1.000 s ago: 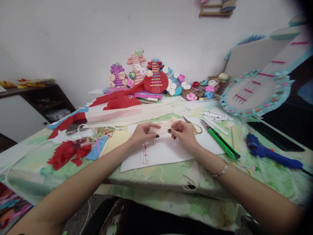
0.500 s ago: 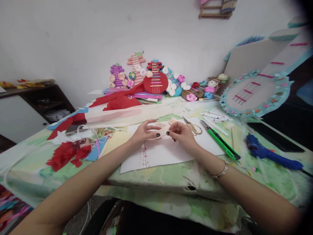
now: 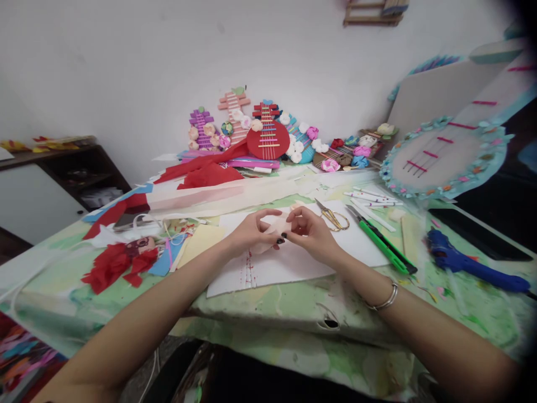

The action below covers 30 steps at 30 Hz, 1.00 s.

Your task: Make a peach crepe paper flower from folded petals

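A pale pinkish-cream piece of crepe paper (image 3: 278, 225) is held between my two hands above a white board (image 3: 289, 268). My left hand (image 3: 255, 230) is closed on its left side, thumb in front. From the right, my right hand (image 3: 309, 232) pinches the same paper, thumb and fingertips near those of the left. Parts of the paper are hidden behind the fingers. Just beyond my right hand lie gold-handled scissors (image 3: 334, 218). Another small pale piece shows partly behind that hand. Red marks (image 3: 248, 268) dot the board below my left hand.
To the right lie a green utility knife (image 3: 384, 243) and a blue glue gun (image 3: 474, 266). At left are a doll-like figure in red paper (image 3: 113, 263) and yellow paper (image 3: 201, 243). Small decorated instrument models, including a red one (image 3: 267, 140), stand along the wall.
Both hands have shifted their grip on the paper. The left fingers have curled round it, and it now looks more bunched between the hands. The view has turned slightly.
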Tool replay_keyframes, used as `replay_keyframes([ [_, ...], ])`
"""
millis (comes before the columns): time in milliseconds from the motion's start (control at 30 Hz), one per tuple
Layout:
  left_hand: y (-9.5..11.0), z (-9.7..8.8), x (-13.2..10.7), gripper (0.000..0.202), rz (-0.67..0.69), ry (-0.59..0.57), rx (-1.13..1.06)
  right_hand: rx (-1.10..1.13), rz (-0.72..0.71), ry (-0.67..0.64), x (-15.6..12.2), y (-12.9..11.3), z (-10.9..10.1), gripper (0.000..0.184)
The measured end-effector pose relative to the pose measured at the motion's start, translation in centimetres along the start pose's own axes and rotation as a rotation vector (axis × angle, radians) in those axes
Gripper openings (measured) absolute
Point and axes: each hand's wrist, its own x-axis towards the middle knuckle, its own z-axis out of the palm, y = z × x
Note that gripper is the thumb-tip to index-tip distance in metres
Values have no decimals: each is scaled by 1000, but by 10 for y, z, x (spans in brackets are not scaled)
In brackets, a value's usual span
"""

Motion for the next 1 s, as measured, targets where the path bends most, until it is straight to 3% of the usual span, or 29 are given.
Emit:
replay_keyframes([
  [367,-9,0,3,65,14,7,-24,135,89,19,3,-3,-4,31],
  [533,-11,-1,4,73,20,-15,-51,151,111,73,6,1,-8,35],
  [667,-12,-5,6,66,-6,84,-140,239,160,146,8,3,-12,41],
  [800,-14,-8,8,58,56,229,-214,255,225,159,9,5,-14,42],
  [1000,-16,-9,7,54,83,254,-151,294,219,177,8,6,-9,40],
])
